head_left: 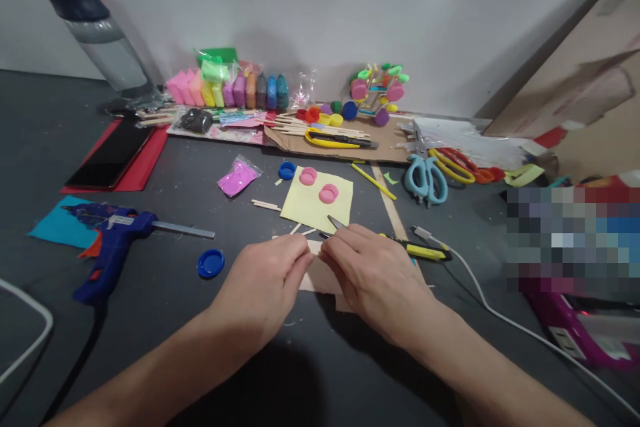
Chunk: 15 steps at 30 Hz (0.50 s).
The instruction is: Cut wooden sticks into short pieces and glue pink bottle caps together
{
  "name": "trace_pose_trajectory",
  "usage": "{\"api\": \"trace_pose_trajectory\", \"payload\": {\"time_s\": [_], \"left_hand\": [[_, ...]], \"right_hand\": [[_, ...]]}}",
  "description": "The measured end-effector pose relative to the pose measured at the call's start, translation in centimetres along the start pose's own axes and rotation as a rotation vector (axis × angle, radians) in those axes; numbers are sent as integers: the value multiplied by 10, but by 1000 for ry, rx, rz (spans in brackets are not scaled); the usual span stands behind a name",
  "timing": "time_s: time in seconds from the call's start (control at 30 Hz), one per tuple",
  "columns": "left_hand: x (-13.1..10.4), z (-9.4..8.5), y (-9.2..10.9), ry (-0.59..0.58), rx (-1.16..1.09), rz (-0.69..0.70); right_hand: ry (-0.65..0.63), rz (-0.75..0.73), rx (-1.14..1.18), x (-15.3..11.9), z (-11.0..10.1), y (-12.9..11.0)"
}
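My left hand (265, 273) is closed, with thumb and fingers pinched together. Opposite it, my right hand (380, 273) is closed too, its fingertips almost touching the left ones. Whatever lies in either pinch is hidden or too small to name. A pointed metal tip (337, 222) sticks out beyond the right knuckles; whether that hand holds its tool I cannot tell. Under the hands lies a pale piece of card (317, 279). Just beyond is a yellow paper square (295, 203) bearing two pink bottle caps (308, 177). A yellow cutter (429, 252) lies beside my right hand.
At left lie a blue glue gun (107, 240) and a blue cap (211, 263). Light-blue scissors (425, 177) and a white cable (480, 287) are at right. Behind stand a water bottle (107, 47), coloured clay packs (240, 90) and a small colourful model (377, 90).
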<state>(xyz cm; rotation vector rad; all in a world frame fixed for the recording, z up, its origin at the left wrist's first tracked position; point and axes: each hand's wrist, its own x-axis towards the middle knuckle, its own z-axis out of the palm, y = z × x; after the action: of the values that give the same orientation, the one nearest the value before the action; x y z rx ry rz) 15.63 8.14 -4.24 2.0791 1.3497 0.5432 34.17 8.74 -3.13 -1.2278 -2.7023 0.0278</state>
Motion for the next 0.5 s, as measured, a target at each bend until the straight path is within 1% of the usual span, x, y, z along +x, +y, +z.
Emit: {"api": "trace_pose_trajectory", "payload": {"time_s": [0.1,0.3,0.4,0.5], "left_hand": [[2,0,-1,8,7,-26],[2,-1,-2,27,-2,-26],[2,0,-1,19,-20,-38],[2,1,0,13,-53,-58]], "right_hand": [[-15,37,-11,2,1,-3],[-57,121,-25,4,-2,-9],[-69,137,-24,3,2,-10],[-81,130,-1,3,2,-6]]}}
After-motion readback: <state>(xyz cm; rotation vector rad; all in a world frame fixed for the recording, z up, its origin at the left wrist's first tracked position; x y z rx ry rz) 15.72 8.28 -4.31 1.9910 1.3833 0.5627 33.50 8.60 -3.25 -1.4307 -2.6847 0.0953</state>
